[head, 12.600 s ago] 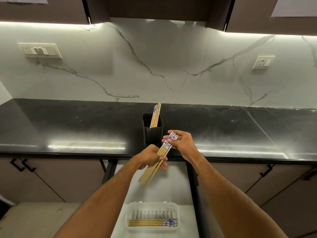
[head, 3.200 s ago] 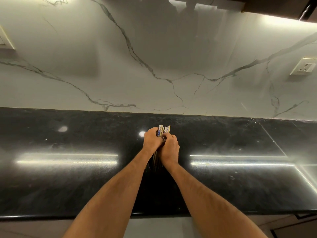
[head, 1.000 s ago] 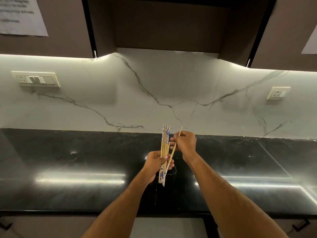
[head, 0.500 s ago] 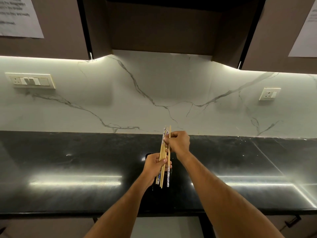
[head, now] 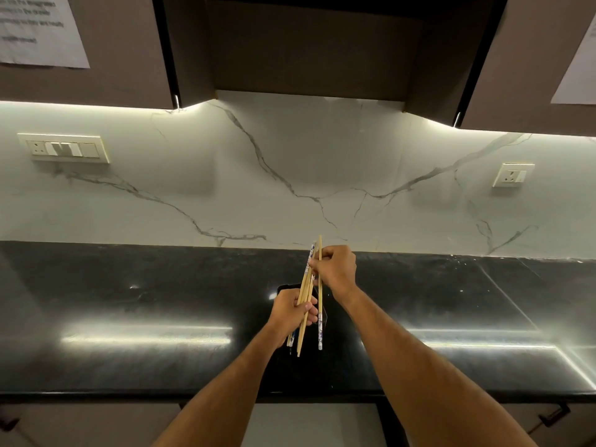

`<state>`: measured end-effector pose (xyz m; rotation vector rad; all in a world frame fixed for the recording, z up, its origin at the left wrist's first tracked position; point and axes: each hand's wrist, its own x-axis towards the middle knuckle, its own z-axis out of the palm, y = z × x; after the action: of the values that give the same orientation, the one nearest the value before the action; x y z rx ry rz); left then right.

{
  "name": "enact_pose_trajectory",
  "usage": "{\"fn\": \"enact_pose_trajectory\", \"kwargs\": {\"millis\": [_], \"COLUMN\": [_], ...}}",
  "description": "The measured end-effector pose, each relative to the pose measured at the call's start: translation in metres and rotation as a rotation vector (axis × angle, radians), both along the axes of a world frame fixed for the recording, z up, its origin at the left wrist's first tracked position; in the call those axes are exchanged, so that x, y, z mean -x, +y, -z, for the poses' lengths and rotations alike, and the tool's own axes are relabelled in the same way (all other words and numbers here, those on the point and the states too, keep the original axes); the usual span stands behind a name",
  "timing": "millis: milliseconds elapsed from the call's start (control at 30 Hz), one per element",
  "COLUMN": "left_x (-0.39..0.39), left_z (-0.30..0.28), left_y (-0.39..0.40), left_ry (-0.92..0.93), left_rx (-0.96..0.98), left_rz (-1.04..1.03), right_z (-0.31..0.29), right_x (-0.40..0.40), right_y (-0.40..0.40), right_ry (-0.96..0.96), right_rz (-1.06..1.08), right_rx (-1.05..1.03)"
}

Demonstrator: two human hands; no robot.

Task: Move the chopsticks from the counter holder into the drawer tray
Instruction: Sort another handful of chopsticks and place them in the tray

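Several wooden chopsticks (head: 303, 295) with blue-and-white patterned ends stand nearly upright between my two hands, above the black counter (head: 129, 301). My left hand (head: 288, 314) grips the bundle near its lower part. My right hand (head: 335, 269) pinches the upper part, including one chopstick (head: 320, 317) that hangs a little apart on the right with its patterned end down. The black holder (head: 285, 290) sits on the counter right behind the hands, mostly hidden by them. The drawer tray is out of view.
A white marble backsplash (head: 290, 175) carries a switch panel (head: 64, 148) at left and a socket (head: 512, 175) at right. Dark upper cabinets (head: 306, 46) hang overhead. A pale strip of the open drawer (head: 312, 424) shows below the counter edge.
The view has tilted slightly. The single chopstick in my right hand has swung from slanted to nearly parallel with the bundle. Both hands keep their grip above the holder.
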<state>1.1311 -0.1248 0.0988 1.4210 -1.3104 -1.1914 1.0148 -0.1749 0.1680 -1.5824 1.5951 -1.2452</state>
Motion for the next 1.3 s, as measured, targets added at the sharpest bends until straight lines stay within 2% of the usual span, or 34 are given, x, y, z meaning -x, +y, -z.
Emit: {"fn": "enact_pose_trajectory", "kwargs": {"millis": [233,500,633,700,800,967,1100,1300], "left_x": [-0.005,-0.015,-0.02,-0.015,0.0,0.019,0.022,0.018], "left_z": [0.004,0.016,0.021,0.016,0.001,-0.023,-0.023,-0.017], "left_y": [0.001,0.0,-0.001,-0.004,-0.01,-0.02,-0.028,-0.034], "left_ry": [0.055,0.115,0.33,0.51,0.738,0.956,0.962,1.031], "left_rx": [-0.019,-0.089,-0.146,-0.174,-0.177,-0.133,-0.146,-0.151], "left_rz": [0.056,0.024,-0.127,-0.178,-0.185,-0.176,-0.248,-0.362], "right_z": [-0.003,-0.044,-0.06,-0.054,-0.03,0.006,0.015,0.017], "right_x": [0.004,0.024,0.04,0.041,0.03,0.012,0.013,0.021], "right_y": [-0.008,-0.016,-0.021,-0.016,-0.005,0.012,0.019,0.023], "right_ry": [-0.125,-0.404,-0.798,-1.013,-1.17,-1.166,-1.136,-1.004], "right_rz": [0.096,0.188,0.253,0.222,0.185,0.174,0.148,0.233], "right_rx": [-0.076,0.134,0.184,0.128,0.002,-0.097,-0.119,-0.112]}}
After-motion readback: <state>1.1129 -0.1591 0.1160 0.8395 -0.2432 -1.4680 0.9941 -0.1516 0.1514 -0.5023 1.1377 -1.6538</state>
